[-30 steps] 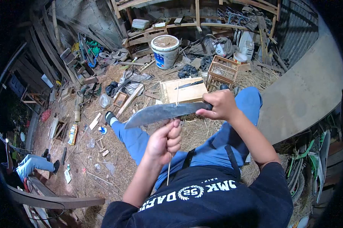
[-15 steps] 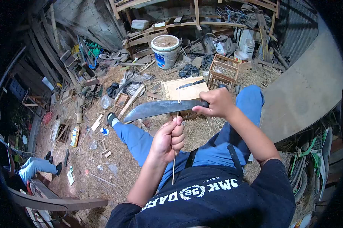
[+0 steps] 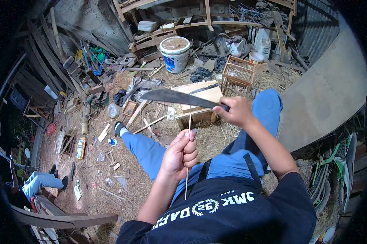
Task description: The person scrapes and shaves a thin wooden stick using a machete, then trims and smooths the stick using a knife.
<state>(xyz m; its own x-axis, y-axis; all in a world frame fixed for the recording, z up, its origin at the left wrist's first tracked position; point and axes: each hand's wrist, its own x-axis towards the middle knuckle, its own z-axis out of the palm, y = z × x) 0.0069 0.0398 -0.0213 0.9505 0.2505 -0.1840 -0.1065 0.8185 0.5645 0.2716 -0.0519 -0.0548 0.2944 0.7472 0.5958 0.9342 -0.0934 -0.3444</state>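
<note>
My right hand [image 3: 237, 110] is closed round the handle of a machete [image 3: 179, 98], whose broad dark blade points left. Closed in a fist, my left hand [image 3: 180, 153] grips a thin wooden stick [image 3: 186, 185]. The stick runs from near my shirt up through the fist, its upper end reaching the blade. Whether blade and stick touch I cannot tell. Beyond the blade, a knife with a black handle [image 3: 210, 87] lies on a low wooden block [image 3: 195, 116] with a pale top.
A white bucket [image 3: 176, 61] stands behind the block, with a small slatted wooden cage [image 3: 238, 73] to its right. A large flat board [image 3: 325, 87] slopes along my right side. Wood scraps and straw cover the floor. Another person's legs [image 3: 41, 183] show at the lower left.
The machete has risen along the stick, away from my left fist, and its tip has swung upward. My left hand stays nearly in place on the stick.
</note>
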